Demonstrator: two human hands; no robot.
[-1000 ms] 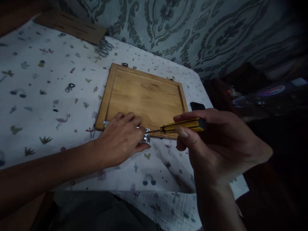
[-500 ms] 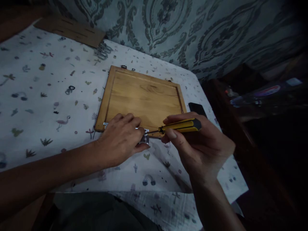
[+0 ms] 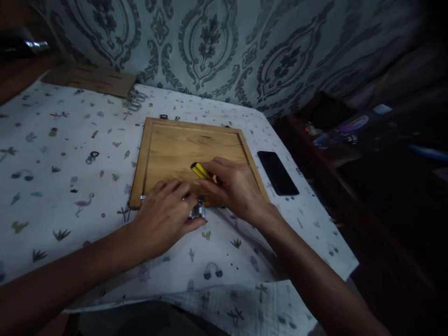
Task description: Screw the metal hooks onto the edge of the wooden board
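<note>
A framed wooden panel (image 3: 175, 149), like a small cabinet door, lies flat on the cloth-covered table. At its near edge my left hand (image 3: 166, 210) presses down, fingers curled and thumb below, on a shiny metal fitting (image 3: 198, 210) that looks like a hinge; most of it is under my fingers. My right hand (image 3: 233, 186) is closed around a yellow-and-black screwdriver (image 3: 201, 171), over the panel's near right part. The handle's end points up and left. Its tip is hidden by my hands, so I cannot tell whether it touches a screw.
To the panel's right lies a black phone (image 3: 278, 172). A brown board with slots (image 3: 89, 80) and several metal pieces (image 3: 134, 100) sit at the far left. Patterned wallpaper (image 3: 210, 42) rises behind the table. A plastic bottle (image 3: 350, 128) lies beyond the right edge.
My right hand has moved left over the panel, and the screwdriver has swung from lying nearly level to handle-end up. My left hand stays on the fitting. The view has shifted, uncovering the phone.
</note>
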